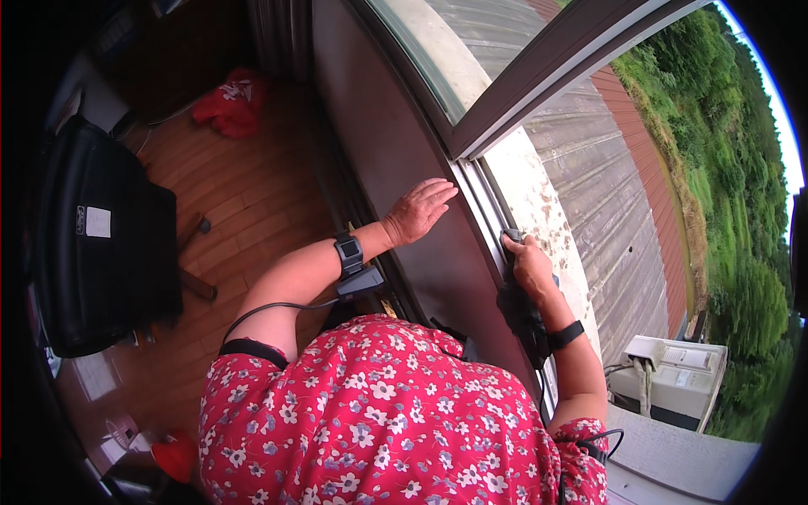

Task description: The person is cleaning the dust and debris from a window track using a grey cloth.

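Note:
My right hand (532, 264) grips a dark, bunched cloth (519, 302) on the metal window track (489, 211), at the outer side of the sill. Part of the cloth hangs along the frame below the fingers. My left hand (420, 210) hovers near the inner edge of the sill with its fingers extended, holding nothing. Above both hands stands the frame of a sliding window sash (536, 72), and the opening is beside my right hand. Whether my left fingertips touch the sill edge, I cannot tell.
A black office chair (107, 246) stands at the left on the wooden floor (252, 208). A red bag (235, 104) lies near the curtain (282, 38). Outside are a stained white ledge (536, 196), a corrugated roof (587, 158) and an air-conditioner outdoor unit (672, 375).

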Demonstrator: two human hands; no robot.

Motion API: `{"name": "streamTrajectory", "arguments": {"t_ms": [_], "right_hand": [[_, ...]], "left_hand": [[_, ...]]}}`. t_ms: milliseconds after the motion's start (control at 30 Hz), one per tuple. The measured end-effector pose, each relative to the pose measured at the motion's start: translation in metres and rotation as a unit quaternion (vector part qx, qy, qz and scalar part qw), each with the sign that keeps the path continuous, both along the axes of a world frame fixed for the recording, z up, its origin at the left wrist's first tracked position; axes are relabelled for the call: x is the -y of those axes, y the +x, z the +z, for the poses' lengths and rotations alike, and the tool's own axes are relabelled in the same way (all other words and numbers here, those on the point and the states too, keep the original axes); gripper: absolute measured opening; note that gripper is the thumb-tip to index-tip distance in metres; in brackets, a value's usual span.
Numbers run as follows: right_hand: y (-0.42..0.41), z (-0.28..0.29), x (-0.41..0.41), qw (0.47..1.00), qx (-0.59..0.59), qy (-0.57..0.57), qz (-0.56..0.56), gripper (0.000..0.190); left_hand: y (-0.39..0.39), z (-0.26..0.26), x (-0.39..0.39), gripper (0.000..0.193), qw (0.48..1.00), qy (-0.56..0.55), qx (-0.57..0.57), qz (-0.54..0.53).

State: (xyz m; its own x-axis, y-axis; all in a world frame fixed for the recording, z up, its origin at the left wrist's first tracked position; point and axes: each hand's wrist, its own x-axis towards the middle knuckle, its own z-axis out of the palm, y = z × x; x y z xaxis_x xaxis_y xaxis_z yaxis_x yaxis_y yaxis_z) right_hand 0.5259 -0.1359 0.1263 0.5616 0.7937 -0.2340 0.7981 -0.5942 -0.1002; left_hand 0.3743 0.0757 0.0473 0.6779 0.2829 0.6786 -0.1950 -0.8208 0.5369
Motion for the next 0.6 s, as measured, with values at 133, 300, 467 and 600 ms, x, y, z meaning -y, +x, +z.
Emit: {"name": "streamTrajectory", "arguments": {"t_ms": [133,300,467,600], "right_hand": [[-0.005,-0.002,0.024,0.999,0.016,-0.021,-0.017,0.043],[-0.013,-0.012,-0.006,0.999,0.013,0.026,-0.030,0.044],[-0.018,-0.007,-0.055,0.998,0.013,0.060,-0.024,0.046],[-0.025,0.001,-0.012,0.999,-0.007,0.032,-0.043,0.045]], "left_hand": [[0.058,0.024,0.006,0.030,0.997,-0.024,0.056,-0.036],[0.091,0.016,0.022,0.029,0.996,-0.062,0.058,0.025],[0.107,0.009,0.029,0.033,0.984,-0.039,-0.027,0.173],[0.107,0.009,0.022,0.035,0.979,-0.027,-0.064,0.191]]}}
